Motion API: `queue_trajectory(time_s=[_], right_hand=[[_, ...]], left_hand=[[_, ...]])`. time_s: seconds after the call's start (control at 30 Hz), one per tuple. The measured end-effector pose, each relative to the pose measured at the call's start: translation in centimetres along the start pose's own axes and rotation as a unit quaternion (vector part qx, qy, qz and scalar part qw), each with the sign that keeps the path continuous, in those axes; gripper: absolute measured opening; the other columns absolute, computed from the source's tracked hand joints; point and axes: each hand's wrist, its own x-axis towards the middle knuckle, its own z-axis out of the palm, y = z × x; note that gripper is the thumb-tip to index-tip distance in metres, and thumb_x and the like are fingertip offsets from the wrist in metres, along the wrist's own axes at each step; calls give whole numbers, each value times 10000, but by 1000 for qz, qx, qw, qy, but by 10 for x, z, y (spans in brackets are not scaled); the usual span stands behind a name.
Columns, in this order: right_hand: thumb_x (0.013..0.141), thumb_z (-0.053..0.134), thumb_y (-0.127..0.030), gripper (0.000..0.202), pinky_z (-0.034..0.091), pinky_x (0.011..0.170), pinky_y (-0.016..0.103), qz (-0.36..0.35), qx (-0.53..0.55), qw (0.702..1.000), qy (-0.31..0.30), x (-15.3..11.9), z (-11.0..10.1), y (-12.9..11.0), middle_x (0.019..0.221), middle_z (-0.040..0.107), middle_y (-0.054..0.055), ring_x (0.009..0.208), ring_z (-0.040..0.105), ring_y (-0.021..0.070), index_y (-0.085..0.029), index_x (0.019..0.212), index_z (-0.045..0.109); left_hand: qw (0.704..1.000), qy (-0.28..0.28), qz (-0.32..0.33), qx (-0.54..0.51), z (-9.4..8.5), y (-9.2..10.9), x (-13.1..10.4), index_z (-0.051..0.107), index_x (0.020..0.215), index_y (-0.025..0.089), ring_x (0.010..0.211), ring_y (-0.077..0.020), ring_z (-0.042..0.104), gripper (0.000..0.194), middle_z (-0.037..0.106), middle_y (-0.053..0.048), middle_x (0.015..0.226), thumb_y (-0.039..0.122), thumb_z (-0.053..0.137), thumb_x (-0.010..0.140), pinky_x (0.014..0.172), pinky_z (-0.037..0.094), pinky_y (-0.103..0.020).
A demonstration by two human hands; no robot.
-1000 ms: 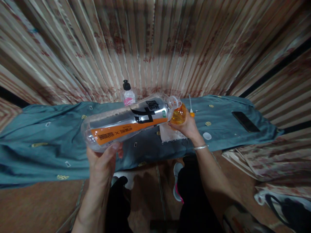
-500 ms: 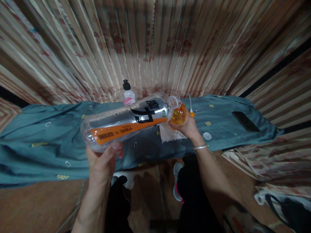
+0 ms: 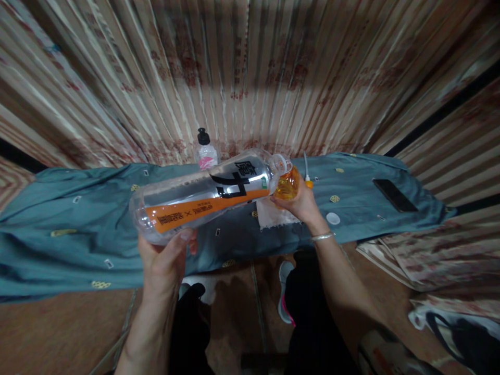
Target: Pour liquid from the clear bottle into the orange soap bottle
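Note:
My left hand [image 3: 166,255] is closed round the lower end of a large clear plastic bottle [image 3: 203,192] with a silver and orange label. The bottle lies tilted, its open neck pointing right and a little higher than its base. At that neck is a small orange see-through bottle [image 3: 287,185], gripped by my right hand [image 3: 304,203]. Where the two mouths meet is partly hidden, so I cannot tell whether liquid runs between them. An orange pump top with a pale tube [image 3: 307,174] lies just behind my right hand.
A bottle with a black cap [image 3: 207,151] stands at the back by the curtain [image 3: 234,78]. On the teal cloth [image 3: 97,224] are a pale rag [image 3: 273,216], a white round cap [image 3: 333,218] and a dark phone [image 3: 394,196]. Black rails slope at both sides.

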Motion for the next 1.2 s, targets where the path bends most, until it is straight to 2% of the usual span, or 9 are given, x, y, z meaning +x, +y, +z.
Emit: queue_trajectory(time_s=[0.47,0.67,0.83,1.03,1.2], right_hand=[[577,966,-450,1020,581,1180,591,10,14,1000,0,-1,1,-1,1402,759,144,1317,725,404,-203,1488,580],[589,957,-458,1004,593,1160,581,8,14,1000,-2,-1,0,-1,1390,764,145,1298,735,402,-202,1485,582],[580,964,-403,992,599,1155,565,5,9,1000,1,0,1,-1,1378,775,132,1294,740,392,-210,1478,589],[575,984,-427,988,613,1138,547,-8,17,1000,11,0,3,1,1368,785,140,1271,757,378,-201,1459,604],[615,986,-443,1013,603,1151,547,-17,21,1000,1,-2,6,7,1387,774,138,1294,749,378,-224,1510,565]], left_hand=[[1000,-8,-1,9,-1,-1,0,720,864,200,504,-117,570,393,685,13,670,239,955,551,372,340,-172],[1000,-7,2,8,-3,-4,1,719,929,197,500,-120,570,444,685,7,674,234,954,555,368,339,-176],[1000,-6,-1,3,-3,-4,1,721,922,199,499,-119,587,423,698,14,674,226,936,558,361,330,-164],[1000,-10,2,3,0,-3,2,735,884,195,482,-114,584,412,701,19,654,248,967,547,353,339,-164],[1000,-11,9,11,-3,-3,2,756,916,181,474,-112,576,430,702,8,670,287,971,559,342,342,-169]])
